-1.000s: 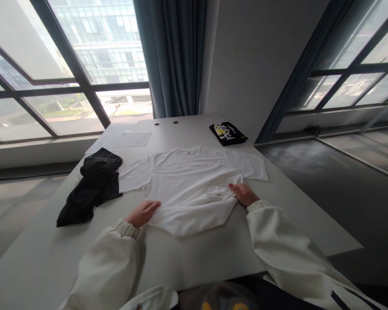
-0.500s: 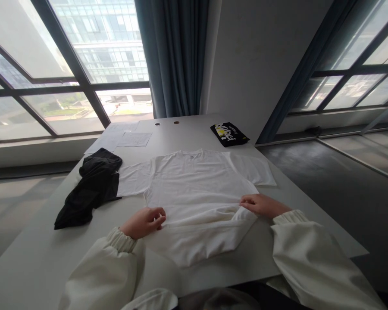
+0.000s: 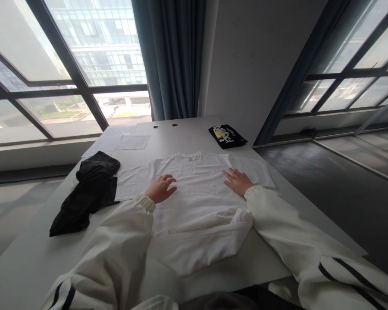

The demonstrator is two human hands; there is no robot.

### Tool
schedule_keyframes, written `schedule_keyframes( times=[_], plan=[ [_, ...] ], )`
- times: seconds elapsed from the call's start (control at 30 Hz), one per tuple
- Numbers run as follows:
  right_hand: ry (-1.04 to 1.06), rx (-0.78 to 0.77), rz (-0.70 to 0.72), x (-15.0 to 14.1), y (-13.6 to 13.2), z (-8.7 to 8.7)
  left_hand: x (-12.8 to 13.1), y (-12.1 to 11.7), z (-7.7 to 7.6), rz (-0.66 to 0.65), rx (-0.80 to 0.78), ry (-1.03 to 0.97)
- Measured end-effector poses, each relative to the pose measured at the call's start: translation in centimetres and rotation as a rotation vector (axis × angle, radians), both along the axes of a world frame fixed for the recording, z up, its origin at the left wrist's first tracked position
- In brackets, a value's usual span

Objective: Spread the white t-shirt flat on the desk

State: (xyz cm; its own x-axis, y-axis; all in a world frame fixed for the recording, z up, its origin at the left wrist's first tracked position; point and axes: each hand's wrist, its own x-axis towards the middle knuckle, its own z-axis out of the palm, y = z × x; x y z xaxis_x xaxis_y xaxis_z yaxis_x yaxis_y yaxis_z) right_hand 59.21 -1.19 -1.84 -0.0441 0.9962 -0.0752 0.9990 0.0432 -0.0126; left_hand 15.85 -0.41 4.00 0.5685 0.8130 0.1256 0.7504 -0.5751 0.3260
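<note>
A white T-shirt lies spread on the white table, its collar at the far side and its sleeves out to both sides. Its near part is bunched and creased. My left hand rests on the left of the chest, fingers apart. On the right of the chest, close to the sleeve, my right hand lies flat with its fingers spread. Neither hand grips the cloth.
Crumpled black clothing lies to the left, against the white sleeve. A folded black garment with white and yellow print sits at the back right. Paper sheets lie at the back left of the table.
Both hands have moved away from me, from the shirt's lower sides up to its chest. The right hand's fingers were closed at the side edge and are now spread.
</note>
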Motion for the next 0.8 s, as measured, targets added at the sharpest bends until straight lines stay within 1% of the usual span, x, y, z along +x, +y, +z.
schedule_keyframes(
  times=[0.03,0.1,0.17,0.23,0.3,0.37,0.5,0.6,0.7,0.8],
  plan=[
    [-0.011,-0.021,-0.021,0.1,0.3,-0.5,-0.2,1.2,-0.7,0.058,-0.005,0.045],
    [-0.014,-0.047,-0.03,0.4,0.7,-1.1,-0.9,3.2,-2.1,0.221,-0.059,0.147],
    [-0.005,-0.062,-0.018,0.7,1.0,-1.2,-1.8,4.5,-3.2,0.375,-0.123,0.217],
    [-0.002,-0.068,-0.008,1.1,1.3,-1.2,-2.5,5.2,-4.0,0.465,-0.15,0.24],
    [-0.002,-0.07,-0.01,1.3,1.8,-1.2,-2.8,5.5,-4.5,0.501,-0.15,0.241],
    [0.006,-0.074,-0.028,1.6,2.7,-1.2,-2.8,5.7,-4.7,0.522,-0.149,0.238],
    [0.042,-0.084,-0.08,2.4,5.2,-1.3,-2.6,6.0,-4.5,0.6,-0.178,0.232],
    [0.063,-0.095,-0.122,3.0,7.2,-1.2,-2.7,6.1,-4.4,0.625,-0.194,0.224],
    [0.064,-0.118,-0.17,3.7,8.8,-1.0,-3.8,6.0,-4.7,0.662,-0.182,0.197],
    [0.058,-0.09,-0.216,4.5,10.0,-1.1,-5.8,6.0,-5.1,0.751,-0.171,0.176]
  ],
)
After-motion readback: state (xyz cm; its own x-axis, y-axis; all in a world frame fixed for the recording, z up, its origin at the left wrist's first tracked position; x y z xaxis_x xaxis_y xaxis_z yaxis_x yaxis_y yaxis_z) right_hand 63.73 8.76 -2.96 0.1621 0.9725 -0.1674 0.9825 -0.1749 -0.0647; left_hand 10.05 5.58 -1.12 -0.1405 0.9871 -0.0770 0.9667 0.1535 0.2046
